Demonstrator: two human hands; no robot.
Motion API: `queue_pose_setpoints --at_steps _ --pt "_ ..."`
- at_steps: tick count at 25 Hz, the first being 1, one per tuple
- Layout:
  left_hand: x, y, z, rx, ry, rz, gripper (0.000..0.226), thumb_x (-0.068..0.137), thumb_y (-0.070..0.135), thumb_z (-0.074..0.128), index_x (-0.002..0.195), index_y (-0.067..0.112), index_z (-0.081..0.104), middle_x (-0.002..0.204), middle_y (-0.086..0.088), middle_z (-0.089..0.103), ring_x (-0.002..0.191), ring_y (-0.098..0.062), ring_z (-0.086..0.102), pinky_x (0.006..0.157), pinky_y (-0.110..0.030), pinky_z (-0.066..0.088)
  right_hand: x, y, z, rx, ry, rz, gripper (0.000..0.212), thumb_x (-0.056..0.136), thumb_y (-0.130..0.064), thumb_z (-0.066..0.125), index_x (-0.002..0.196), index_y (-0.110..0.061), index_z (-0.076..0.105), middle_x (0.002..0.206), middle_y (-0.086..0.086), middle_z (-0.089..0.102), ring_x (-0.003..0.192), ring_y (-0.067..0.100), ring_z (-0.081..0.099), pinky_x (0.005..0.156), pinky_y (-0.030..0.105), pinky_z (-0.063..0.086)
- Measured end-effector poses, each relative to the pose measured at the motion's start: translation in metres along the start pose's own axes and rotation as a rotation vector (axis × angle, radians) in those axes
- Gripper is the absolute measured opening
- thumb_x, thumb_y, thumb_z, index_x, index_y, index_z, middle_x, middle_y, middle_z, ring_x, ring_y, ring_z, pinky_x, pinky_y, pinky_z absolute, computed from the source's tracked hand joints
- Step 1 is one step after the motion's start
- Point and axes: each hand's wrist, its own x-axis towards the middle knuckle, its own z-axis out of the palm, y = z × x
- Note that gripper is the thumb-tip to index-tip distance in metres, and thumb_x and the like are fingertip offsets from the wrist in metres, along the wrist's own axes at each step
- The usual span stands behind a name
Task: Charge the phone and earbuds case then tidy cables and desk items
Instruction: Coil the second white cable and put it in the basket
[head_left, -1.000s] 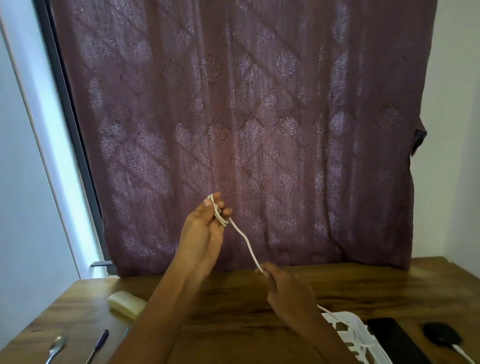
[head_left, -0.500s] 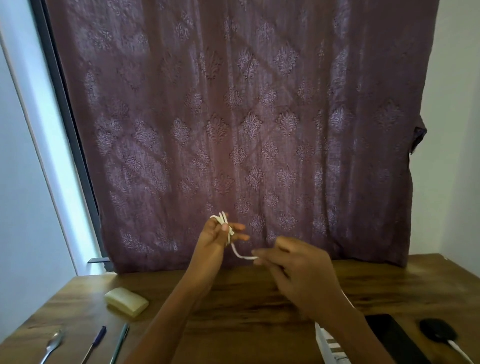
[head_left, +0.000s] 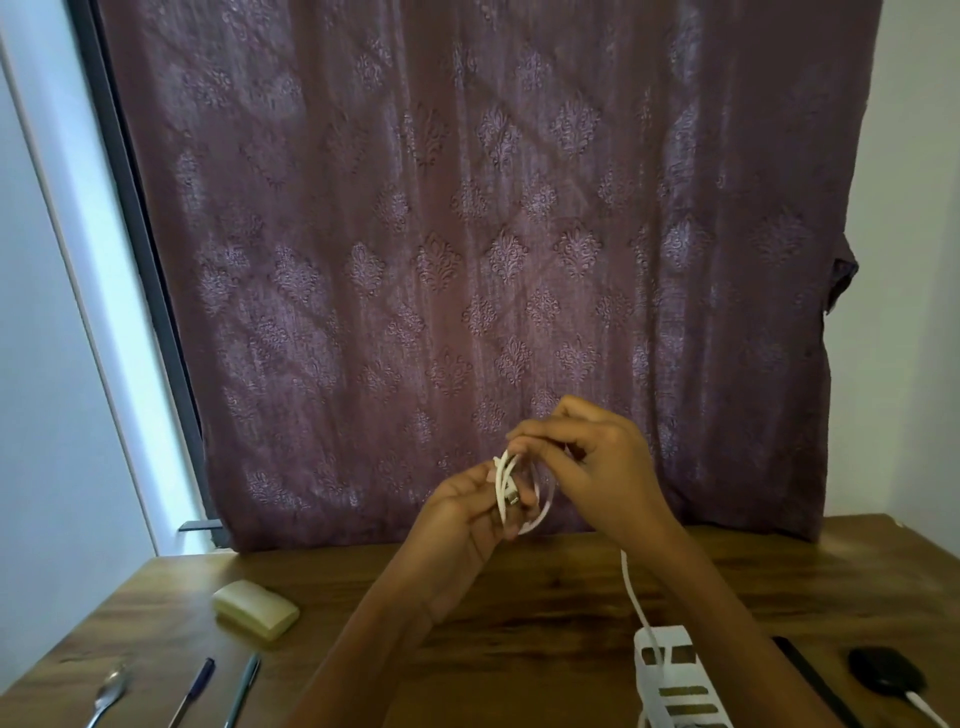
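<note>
Since half a second ago, my right hand (head_left: 597, 467) has risen from below the coil to sit just above and to the right of it, and the loose stretch of white cable (head_left: 511, 493) that ran between my hands is now looped up against the bundle. Both hands are raised above the desk (head_left: 545, 597), in front of the purple curtain (head_left: 467, 234).

My left hand (head_left: 467, 512) is closed around the bottom of the coil, its loops standing upright out of my grip, with a small metal plug end showing near my fingertips. My right hand has its fingers curled over the top of the coil, pinching a strand of the same cable; I cannot tell exactly which fingers press on it. The two hands are almost touching, with the coil between them.

From under my right wrist the cable drops down to the white power strip (head_left: 672, 680) on the desk near the bottom edge. Right of the strip, a dark phone (head_left: 810, 680) lies partly hidden by my right forearm, and further right sits a black earbuds case (head_left: 885, 675) with a white lead at its near side.

On the left part of the desk lie a pale bar of soap (head_left: 254, 608), two pens (head_left: 241, 691) and a spoon (head_left: 106, 696), all well apart from my hands.
</note>
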Motion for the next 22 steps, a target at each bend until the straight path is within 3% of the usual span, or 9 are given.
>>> queue_pose_setpoints --at_steps 3,6,11,14,16,18,20,22 --pt "-0.004 0.003 -0.002 -0.083 0.005 -0.065 0.025 0.084 0.004 0.037 0.093 -0.004 0.058 0.054 -0.006 0.056 0.05 -0.016 0.042 0.053 -0.02 0.049 0.002 0.008 0.002 0.037 0.021 0.083 0.01 0.08 -0.035 0.066 0.086 -0.031 0.074 0.066 -0.006 0.054 0.059 0.012 0.05 0.053 0.035 0.045" --pt "-0.007 0.006 -0.002 -0.081 -0.071 -0.091 0.033 0.08 0.015 0.039 0.098 -0.006 0.057 0.051 -0.003 0.051 0.039 -0.009 0.033 0.059 -0.022 0.05 0.002 0.014 0.005 0.134 0.031 0.174 0.01 0.077 -0.032 0.068 0.074 -0.042 0.07 0.072 0.001 0.063 0.065 0.018 0.058 0.061 0.045 0.049" --pt "-0.005 0.009 -0.001 -0.081 -0.076 -0.045 0.039 0.082 0.03 0.04 0.095 -0.003 0.056 0.05 0.001 0.047 0.041 -0.006 0.032 0.065 -0.019 0.05 -0.009 0.023 0.017 0.347 -0.003 0.352 0.026 0.085 -0.013 0.062 0.076 -0.037 0.069 0.077 -0.01 0.072 0.077 0.008 0.066 0.073 0.028 0.053" --pt "-0.003 0.01 0.001 -0.045 -0.018 0.018 0.036 0.083 0.033 0.04 0.092 0.001 0.056 0.053 0.004 0.048 0.045 -0.006 0.034 0.067 -0.019 0.051 -0.024 0.022 0.028 0.338 -0.02 0.434 0.03 0.089 -0.011 0.057 0.078 -0.038 0.066 0.069 -0.01 0.071 0.065 0.005 0.062 0.061 0.022 0.049" --pt "-0.001 0.009 0.004 -0.037 0.07 0.057 0.034 0.086 0.032 0.039 0.09 0.002 0.056 0.053 0.005 0.05 0.047 -0.007 0.037 0.069 -0.019 0.05 -0.036 0.019 0.039 0.305 -0.056 0.5 0.029 0.092 -0.017 0.051 0.072 -0.033 0.063 0.057 -0.003 0.062 0.052 0.005 0.052 0.052 0.025 0.042" --pt "0.001 0.01 0.005 -0.052 0.152 0.095 0.029 0.092 0.025 0.037 0.089 0.003 0.055 0.054 0.005 0.051 0.044 -0.004 0.04 0.065 -0.019 0.046 -0.048 0.014 0.05 0.272 -0.12 0.549 0.033 0.096 -0.021 0.044 0.067 -0.029 0.058 0.047 -0.007 0.053 0.043 0.001 0.046 0.048 0.018 0.036" --pt "0.003 0.011 0.001 0.004 0.213 0.156 0.025 0.095 0.022 0.036 0.086 0.007 0.054 0.058 0.005 0.051 0.046 -0.003 0.044 0.06 -0.018 0.046 -0.06 0.01 0.06 0.28 -0.193 0.591 0.029 0.097 -0.021 0.04 0.078 -0.026 0.062 0.042 -0.009 0.051 0.041 0.0 0.046 0.048 0.015 0.035" --pt "0.005 0.012 -0.006 0.127 0.275 0.231 0.023 0.095 0.021 0.037 0.084 0.009 0.053 0.062 0.005 0.051 0.052 -0.003 0.052 0.072 -0.023 0.048 -0.071 0.006 0.065 0.303 -0.272 0.634 0.025 0.098 -0.021 0.039 0.092 -0.018 0.063 0.043 -0.008 0.049 0.042 0.0 0.046 0.049 0.016 0.036"
